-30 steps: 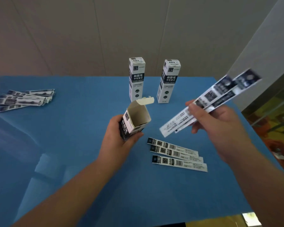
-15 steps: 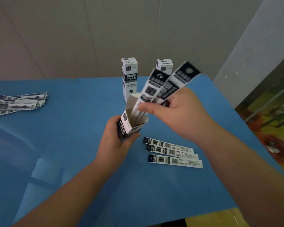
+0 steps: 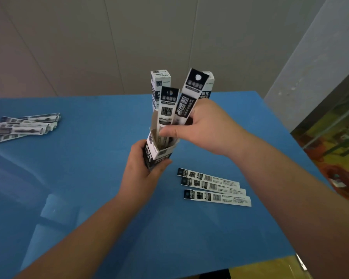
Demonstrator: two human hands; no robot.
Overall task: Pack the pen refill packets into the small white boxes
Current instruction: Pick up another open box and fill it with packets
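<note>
Blue table. Left hand grips open box; right hand pinches two packets, lower ends inside box. Three packets lie below right hand. Two upright boxes behind, partly hidden. Pile far left.

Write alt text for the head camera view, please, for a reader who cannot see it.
The right hand feeds two pen refill packets into an open white box held by the left hand above a blue table. Three packets lie beside it.
</note>
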